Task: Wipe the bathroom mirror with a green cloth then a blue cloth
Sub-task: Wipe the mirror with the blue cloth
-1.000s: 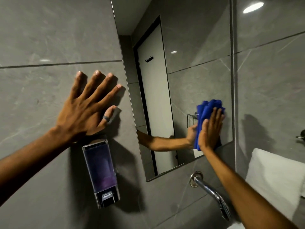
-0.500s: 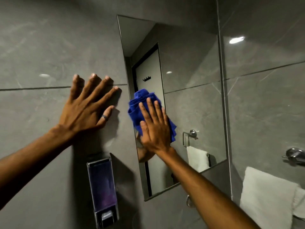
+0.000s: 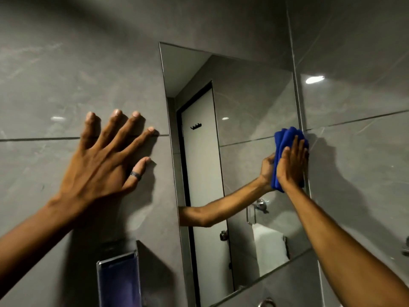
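Note:
A tall frameless mirror (image 3: 247, 103) hangs on the grey tiled wall. My right hand (image 3: 293, 166) presses a folded blue cloth (image 3: 285, 138) flat against the mirror's right edge, about halfway up; the cloth sticks out above my fingers. My left hand (image 3: 104, 160) lies flat on the wall tiles to the left of the mirror, fingers spread, holding nothing, with a ring on the thumb. The mirror reflects my right forearm, a white door and a towel. No green cloth is in view.
A soap dispenser (image 3: 119, 282) is fixed to the wall below my left hand. A chrome tap (image 3: 266, 303) shows under the mirror at the bottom edge. A chrome fitting (image 3: 406, 245) sticks out of the right wall.
My right hand swept the blue cloth from the mirror's lower right to its left edge, then across to the right edge. The view tilted upward. My left hand stayed on the wall.

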### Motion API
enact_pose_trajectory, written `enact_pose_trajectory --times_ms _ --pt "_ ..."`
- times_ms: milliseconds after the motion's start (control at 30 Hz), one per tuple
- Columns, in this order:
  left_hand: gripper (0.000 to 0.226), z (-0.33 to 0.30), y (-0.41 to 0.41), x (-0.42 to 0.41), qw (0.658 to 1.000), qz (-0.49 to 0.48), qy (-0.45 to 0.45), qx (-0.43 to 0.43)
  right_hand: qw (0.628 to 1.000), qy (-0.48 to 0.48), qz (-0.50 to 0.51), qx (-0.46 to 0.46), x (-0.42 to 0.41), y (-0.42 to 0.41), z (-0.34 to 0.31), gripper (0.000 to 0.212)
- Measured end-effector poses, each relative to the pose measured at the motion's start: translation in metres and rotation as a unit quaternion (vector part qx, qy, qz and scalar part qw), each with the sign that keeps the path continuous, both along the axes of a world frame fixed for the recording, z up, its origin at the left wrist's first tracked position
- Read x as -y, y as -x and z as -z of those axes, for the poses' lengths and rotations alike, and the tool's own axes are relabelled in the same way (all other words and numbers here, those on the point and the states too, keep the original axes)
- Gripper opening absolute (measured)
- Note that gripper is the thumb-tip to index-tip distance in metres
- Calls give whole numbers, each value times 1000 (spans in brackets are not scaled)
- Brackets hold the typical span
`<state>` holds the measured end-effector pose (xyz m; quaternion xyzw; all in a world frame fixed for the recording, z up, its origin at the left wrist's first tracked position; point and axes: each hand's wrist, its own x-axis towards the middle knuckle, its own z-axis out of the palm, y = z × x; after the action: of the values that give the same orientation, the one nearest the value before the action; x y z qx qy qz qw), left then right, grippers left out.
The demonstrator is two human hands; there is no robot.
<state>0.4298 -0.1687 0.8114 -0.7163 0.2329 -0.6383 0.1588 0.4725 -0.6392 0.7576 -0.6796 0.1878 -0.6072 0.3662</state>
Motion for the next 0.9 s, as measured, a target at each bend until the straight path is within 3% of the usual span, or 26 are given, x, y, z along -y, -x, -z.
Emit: enact_pose_trajectory --times_ms 133,233,333,467,567,733,900 --pt "72 1 -1 0 1000 -7 1 -9 987 150 -16 51 -95 10 -4 60" --pt "72 1 2 1 1000 -14 0 -16 947 313 -13 69 -186 14 -8 66" --pt "73 2 5 2 1000 -19 2 -23 925 370 -43 80 -243 16 -47 60" --pt "71 6 3 1 1000 -25 7 -15 903 416 -53 90 -254 21 -109 56" --pt "71 6 -3 -1 1000 -14 1 3 910 403 -56 83 -224 20 -145 57" --pt "72 6 -13 0 999 -32 -7 7 961 268 -29 60 -136 12 -178 57" --pt "70 2 -11 3 999 -38 0 6 988 148 -27 44 -34 4 -185 56"
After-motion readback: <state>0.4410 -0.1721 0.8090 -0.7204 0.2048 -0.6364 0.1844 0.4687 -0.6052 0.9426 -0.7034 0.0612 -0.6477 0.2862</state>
